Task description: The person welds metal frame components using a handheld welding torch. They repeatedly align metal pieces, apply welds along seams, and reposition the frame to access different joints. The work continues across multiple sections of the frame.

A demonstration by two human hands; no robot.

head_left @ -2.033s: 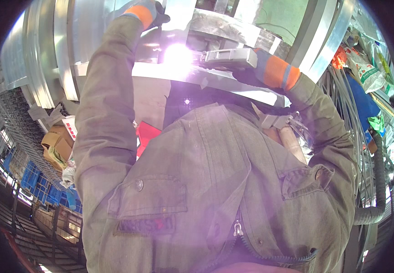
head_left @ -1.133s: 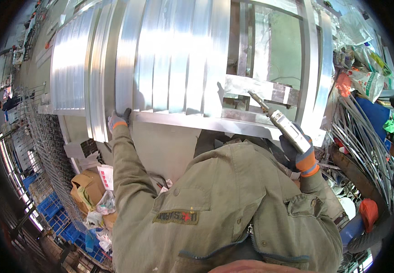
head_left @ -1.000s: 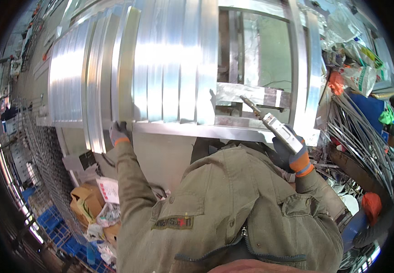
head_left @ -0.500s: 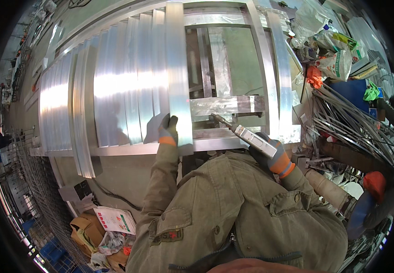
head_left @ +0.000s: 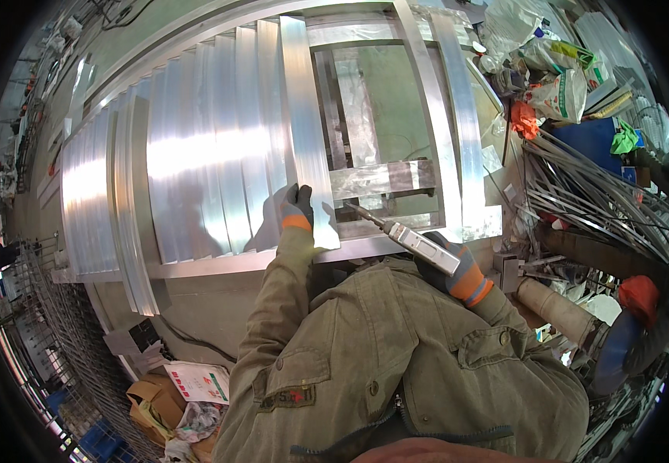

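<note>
My left hand (head_left: 297,208), in a grey glove with an orange cuff, is closed on the near part of a long shiny aluminium slat (head_left: 309,139). The slat lies at a slight slant beside a row of similar overlapping slats (head_left: 211,154), on a metal frame (head_left: 431,108). An electric screwdriver (head_left: 423,248) with a pale body and dark bit is in my right hand (head_left: 458,272), gloved the same way. Its tip points up and left over the frame's open part, near a crossbar (head_left: 381,179), touching nothing that I can make out.
Two loose strips (head_left: 130,201) lie across the row on the left, overhanging the near rail. Plastic bags (head_left: 558,96), a heap of thin metal strips (head_left: 597,185) and an orange cloth (head_left: 523,119) crowd the right. Wire mesh (head_left: 64,339) and a cardboard box (head_left: 153,401) stand lower left.
The slat under my left hand has turned to a slant, its near end shifting right and its far end drawn nearer. My left hand moved with it; the screwdriver remains in my right hand.
</note>
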